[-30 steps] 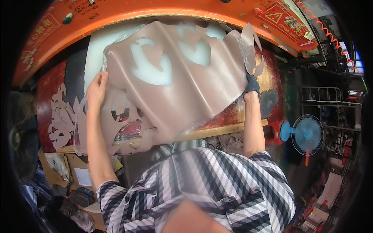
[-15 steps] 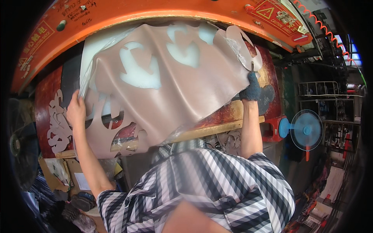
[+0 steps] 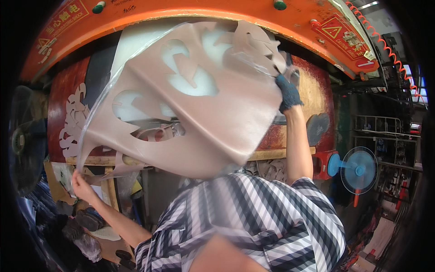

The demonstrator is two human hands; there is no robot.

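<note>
A large pinkish-brown leather-like sheet [image 3: 231, 118] with curved shapes cut out of it lies draped over a white board [image 3: 128, 47], its near edge hanging toward me. At the near left, my bare left hand [image 3: 84, 187] is closed on a corner of the sheet and pulls it out taut. My right hand [image 3: 289, 94], in a dark glove, grips the sheet's right edge, where the material bunches and folds over. The fingertips of the right hand are partly hidden. Through the holes in the sheet the white board shows.
An orange machine beam [image 3: 199, 16] spans the far side above the red worktable [image 3: 56, 104]. Cut scraps [image 3: 72, 122] lie at the table's left end. At the right are a dark flat pad [image 3: 318, 127], a blue fan [image 3: 359, 168] and racks [image 3: 385, 145].
My left hand has moved toward me and outward with the sheet's corner. The right hand has risen slightly, and the right side of the sheet is folded over more.
</note>
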